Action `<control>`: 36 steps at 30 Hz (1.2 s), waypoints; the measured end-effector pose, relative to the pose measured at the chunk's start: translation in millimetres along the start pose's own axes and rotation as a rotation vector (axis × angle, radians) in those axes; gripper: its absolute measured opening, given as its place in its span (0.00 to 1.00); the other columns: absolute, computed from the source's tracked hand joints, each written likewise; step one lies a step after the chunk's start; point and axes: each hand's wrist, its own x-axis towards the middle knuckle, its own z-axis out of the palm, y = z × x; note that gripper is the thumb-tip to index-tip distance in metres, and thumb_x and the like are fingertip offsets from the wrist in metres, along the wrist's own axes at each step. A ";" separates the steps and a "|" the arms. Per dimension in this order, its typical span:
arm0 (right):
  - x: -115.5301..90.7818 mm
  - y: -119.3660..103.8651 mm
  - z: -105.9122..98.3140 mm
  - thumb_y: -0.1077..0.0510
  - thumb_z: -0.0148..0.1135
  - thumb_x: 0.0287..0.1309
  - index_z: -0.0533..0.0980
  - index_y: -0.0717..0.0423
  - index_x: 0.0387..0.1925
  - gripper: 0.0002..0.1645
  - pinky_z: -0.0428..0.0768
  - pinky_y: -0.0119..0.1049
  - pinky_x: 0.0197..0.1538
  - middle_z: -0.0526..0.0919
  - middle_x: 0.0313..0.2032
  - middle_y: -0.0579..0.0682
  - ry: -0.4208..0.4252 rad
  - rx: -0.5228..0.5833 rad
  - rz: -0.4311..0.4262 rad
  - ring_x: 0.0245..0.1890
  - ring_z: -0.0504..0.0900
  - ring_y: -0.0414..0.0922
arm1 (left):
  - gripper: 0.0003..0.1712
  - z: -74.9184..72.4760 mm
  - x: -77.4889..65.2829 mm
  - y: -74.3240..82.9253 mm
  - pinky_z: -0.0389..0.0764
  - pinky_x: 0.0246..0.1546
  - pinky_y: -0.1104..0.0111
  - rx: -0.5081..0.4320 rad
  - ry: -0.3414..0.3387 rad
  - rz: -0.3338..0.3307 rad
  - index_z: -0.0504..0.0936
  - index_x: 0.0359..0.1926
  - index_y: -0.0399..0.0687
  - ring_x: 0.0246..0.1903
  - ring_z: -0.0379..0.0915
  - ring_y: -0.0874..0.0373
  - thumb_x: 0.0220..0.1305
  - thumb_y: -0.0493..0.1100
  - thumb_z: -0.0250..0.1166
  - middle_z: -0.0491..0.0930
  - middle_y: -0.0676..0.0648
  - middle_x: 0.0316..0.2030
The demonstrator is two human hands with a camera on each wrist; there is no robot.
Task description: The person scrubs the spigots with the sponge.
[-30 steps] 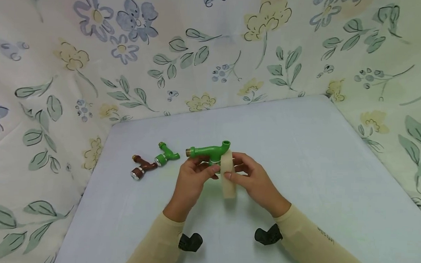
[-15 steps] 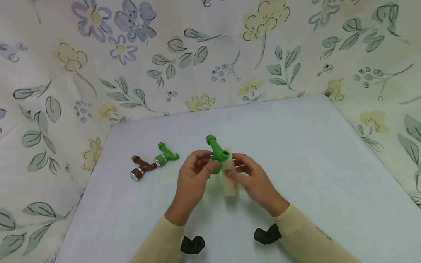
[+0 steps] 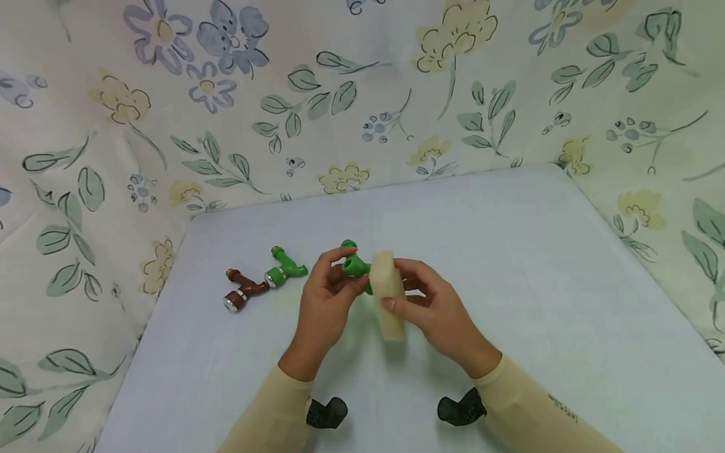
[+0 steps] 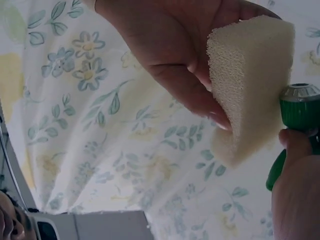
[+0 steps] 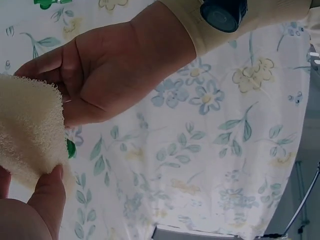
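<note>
In the head view my left hand (image 3: pixel 326 302) holds a green tap (image 3: pixel 354 265) between thumb and fingers, with its open spout facing me. Just to its right, my right hand (image 3: pixel 440 312) pinches a thick cream sponge (image 3: pixel 386 297) that stands on its narrow side. The sponge hides part of the tap's handle end. From the left wrist, the tap's silver-ringed green knob (image 4: pixel 300 107) appears close beside the sponge (image 4: pixel 255 85); whether they touch I cannot tell. In the right wrist view the sponge (image 5: pixel 30 120) covers most of the tap.
Left of my hands, a second green tap (image 3: pixel 286 269) and a brown tap (image 3: pixel 244 290) lie on the white table (image 3: pixel 517 258). Black wrist cameras (image 3: pixel 327 413) stick out from both sleeves. Floral cloth (image 3: pixel 367 87) rises behind the table.
The tap has been turned in my left hand: its threaded end swung from pointing left to pointing away, and the spout now faces me. The sponge has tilted slightly, showing more of its face.
</note>
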 end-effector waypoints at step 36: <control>7.6 28.5 -6.6 0.62 0.65 0.60 0.63 0.51 0.64 0.32 0.76 0.46 0.53 0.66 0.58 0.56 0.035 0.257 -0.074 0.55 0.70 0.57 | 0.30 -2.5 2.9 -29.9 0.79 0.44 0.52 -0.378 0.065 -0.028 0.65 0.56 0.34 0.44 0.78 0.43 0.55 0.29 0.69 0.77 0.31 0.45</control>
